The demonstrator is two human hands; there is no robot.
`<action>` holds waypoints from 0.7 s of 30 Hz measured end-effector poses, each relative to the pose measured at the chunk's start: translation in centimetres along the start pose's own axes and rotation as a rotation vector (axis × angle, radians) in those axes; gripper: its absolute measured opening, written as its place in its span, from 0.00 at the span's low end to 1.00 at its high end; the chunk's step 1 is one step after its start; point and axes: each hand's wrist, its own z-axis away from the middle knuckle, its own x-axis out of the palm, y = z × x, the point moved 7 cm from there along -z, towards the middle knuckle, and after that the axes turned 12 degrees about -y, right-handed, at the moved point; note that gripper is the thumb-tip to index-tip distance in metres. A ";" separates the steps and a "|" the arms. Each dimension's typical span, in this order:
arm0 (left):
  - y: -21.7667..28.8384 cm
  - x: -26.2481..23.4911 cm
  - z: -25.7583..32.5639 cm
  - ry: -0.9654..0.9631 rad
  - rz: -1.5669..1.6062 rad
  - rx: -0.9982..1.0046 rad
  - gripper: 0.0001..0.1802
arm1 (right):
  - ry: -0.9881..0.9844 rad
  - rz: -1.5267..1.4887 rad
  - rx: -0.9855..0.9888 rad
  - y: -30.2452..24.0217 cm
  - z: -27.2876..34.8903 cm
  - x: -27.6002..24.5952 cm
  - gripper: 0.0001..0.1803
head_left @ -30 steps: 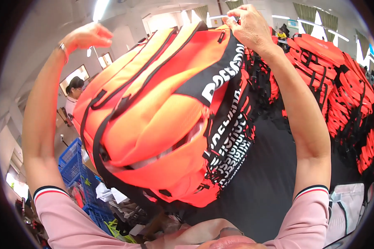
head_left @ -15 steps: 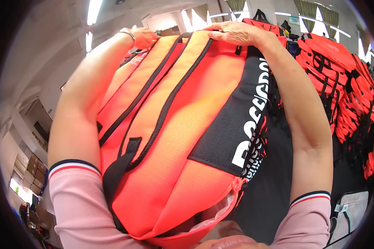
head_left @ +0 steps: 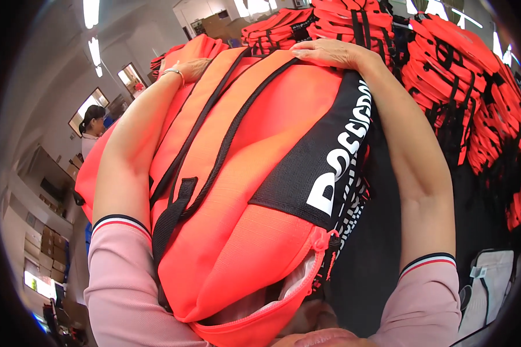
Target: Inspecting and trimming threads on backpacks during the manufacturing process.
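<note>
A large neon red-orange backpack [head_left: 237, 191] fills the middle of the view, its orange shoulder straps facing up. A black side panel with white lettering runs down its right side. At the end nearest me, a zipped opening [head_left: 272, 312] gapes and shows pale lining. My left hand [head_left: 194, 70] grips the far left part of the backpack beside a strap, its fingertips partly hidden. Over the far top edge, my right hand [head_left: 328, 53] holds the backpack, fingers bent against the right strap. Both arms reach around the bag.
Piles of similar red-orange backpacks [head_left: 445, 75] stand at the right and far side. A dark surface [head_left: 376, 231] lies beneath. A pale grey and black item [head_left: 489, 289] sits at lower right. Another person [head_left: 91, 127] is at far left; cardboard boxes [head_left: 52, 246] are stacked below.
My view has shifted, bringing the far backpack piles and another person into sight. My left hand has moved lower on the backpack's far left side. The right hand stays at the top edge.
</note>
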 end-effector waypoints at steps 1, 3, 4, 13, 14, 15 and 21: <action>0.2 0.7 -0.5 0.034 0.089 -0.023 0.30 | -0.022 -0.029 -0.020 0.3 0.3 1.4 0.35; 0.7 2.4 -1.5 0.022 0.039 -0.083 0.29 | -0.049 -0.063 0.001 1.0 1.1 3.4 0.35; 1.3 2.7 -1.8 0.064 0.003 -0.029 0.29 | -0.063 -0.063 0.069 1.5 1.3 4.0 0.35; -1.8 4.7 -2.1 0.033 0.016 -0.058 0.29 | -0.039 0.007 -0.042 0.9 -0.1 3.0 0.40; -2.0 5.1 -2.5 0.032 0.022 -0.058 0.29 | -0.035 -0.036 -0.027 1.6 0.0 3.8 0.40; -2.2 5.4 -2.7 0.028 0.029 -0.059 0.29 | -0.035 -0.066 -0.024 2.0 0.1 4.4 0.40; -2.3 5.2 -2.4 0.023 -0.005 -0.089 0.29 | 0.139 -0.018 0.013 0.8 2.1 4.0 0.36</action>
